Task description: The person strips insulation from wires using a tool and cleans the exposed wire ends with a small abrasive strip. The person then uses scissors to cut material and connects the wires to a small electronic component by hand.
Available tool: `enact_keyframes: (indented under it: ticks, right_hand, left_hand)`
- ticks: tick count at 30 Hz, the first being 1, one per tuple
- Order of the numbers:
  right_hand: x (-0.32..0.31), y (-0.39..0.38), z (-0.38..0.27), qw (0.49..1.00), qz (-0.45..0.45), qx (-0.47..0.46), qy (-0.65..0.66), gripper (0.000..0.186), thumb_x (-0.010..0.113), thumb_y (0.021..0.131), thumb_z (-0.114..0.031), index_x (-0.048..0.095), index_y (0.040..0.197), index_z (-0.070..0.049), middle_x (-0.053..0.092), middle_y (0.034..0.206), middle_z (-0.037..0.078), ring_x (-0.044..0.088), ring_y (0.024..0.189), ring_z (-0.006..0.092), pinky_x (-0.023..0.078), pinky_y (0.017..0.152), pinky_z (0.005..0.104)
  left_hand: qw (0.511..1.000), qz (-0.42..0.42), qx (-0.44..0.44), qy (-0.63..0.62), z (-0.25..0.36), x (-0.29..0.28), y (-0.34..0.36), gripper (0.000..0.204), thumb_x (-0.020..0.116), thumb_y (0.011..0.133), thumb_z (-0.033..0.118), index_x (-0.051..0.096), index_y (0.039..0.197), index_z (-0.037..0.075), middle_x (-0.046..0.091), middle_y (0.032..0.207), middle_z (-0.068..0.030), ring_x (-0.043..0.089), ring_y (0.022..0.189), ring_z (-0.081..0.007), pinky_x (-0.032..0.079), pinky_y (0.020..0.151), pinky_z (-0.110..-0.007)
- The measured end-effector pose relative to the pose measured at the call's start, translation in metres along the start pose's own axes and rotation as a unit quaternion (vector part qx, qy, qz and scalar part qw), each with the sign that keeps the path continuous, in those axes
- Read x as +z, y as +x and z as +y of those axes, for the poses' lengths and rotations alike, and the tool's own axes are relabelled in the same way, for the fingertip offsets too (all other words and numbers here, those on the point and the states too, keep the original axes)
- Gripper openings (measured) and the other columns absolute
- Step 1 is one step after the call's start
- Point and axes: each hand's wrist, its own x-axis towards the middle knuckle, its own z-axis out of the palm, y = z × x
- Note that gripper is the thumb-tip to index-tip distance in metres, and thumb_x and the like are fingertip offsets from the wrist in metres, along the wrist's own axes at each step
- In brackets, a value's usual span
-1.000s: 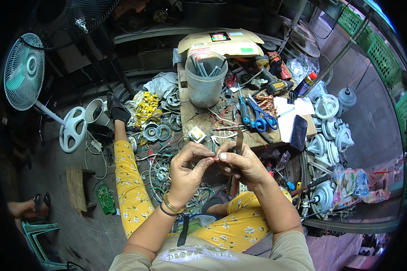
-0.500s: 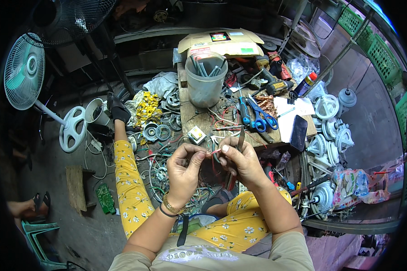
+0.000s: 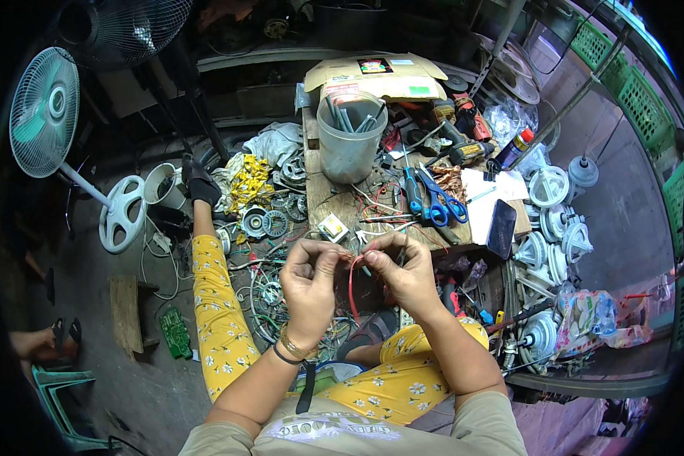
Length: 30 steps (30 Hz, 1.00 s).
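Both hands are close together in front of the bench, with a thin red wire (image 3: 352, 292) between them. My left hand (image 3: 310, 283) pinches one end between thumb and forefinger, where a bit of bare copper seems to show. My right hand (image 3: 404, 275) is closed, its thumb and fingertips on the same wire, and a length of it dangles below. Just beyond the hands on the wooden bench (image 3: 330, 199) lies a small white and yellow block (image 3: 332, 227). Blue-handled scissors (image 3: 442, 204) and a blue-handled screwdriver (image 3: 412, 190) rest farther right.
A cloudy plastic bucket (image 3: 349, 156) holding grey tube pieces stands on the bench, beside a drill (image 3: 470, 150) and phone (image 3: 501, 228). Tangled wires (image 3: 270, 292) and motor parts (image 3: 264, 222) cover the floor at left. White fan parts (image 3: 551, 251) are piled right; a standing fan (image 3: 44, 114) is far left.
The dark blade that stuck up from my right hand no longer shows. My hands have parted slightly, and the red wire now hangs down in plain sight between them.
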Motion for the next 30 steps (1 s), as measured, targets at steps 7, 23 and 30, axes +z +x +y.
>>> enact_keyframes:
  ticks: [7,23,30]
  right_hand:
    - [-0.003,-0.001,-0.005,0.995,0.012,0.055,0.081,0.011,0.067,0.085,-0.007,0.059,0.090,0.000,0.064,0.087,0.006,0.060,0.081,0.0113,0.048,0.078,0.0252]
    - [-0.008,0.005,0.005,0.995,-0.010,0.056,0.087,0.014,0.060,0.092,-0.017,0.055,0.093,-0.004,0.064,0.083,0.006,0.058,0.066,0.0092,0.042,0.051,0.0201]
    - [-0.006,0.012,0.017,0.938,0.065,0.151,0.305,0.013,0.055,0.094,-0.018,0.053,0.095,-0.005,0.062,0.085,0.008,0.061,0.067,0.0148,0.045,0.050,0.0250]
  left_hand:
    - [0.987,-0.074,-0.041,-0.135,-0.005,-0.009,0.006,0.053,0.068,0.085,0.030,0.044,0.124,0.003,0.056,0.116,-0.0119,0.059,0.100,-0.0165,0.049,0.088,-0.031]
    - [0.975,-0.080,0.143,0.150,-0.015,-0.001,0.007,0.013,0.067,0.083,0.011,0.069,0.094,0.004,0.067,0.099,-0.0124,0.064,0.095,-0.0250,0.051,0.081,-0.032]
    - [0.922,-0.164,0.267,0.227,-0.010,0.000,0.008,0.027,0.055,0.093,0.027,0.066,0.081,0.005,0.069,0.095,-0.0107,0.061,0.106,-0.0285,0.042,0.097,-0.041]
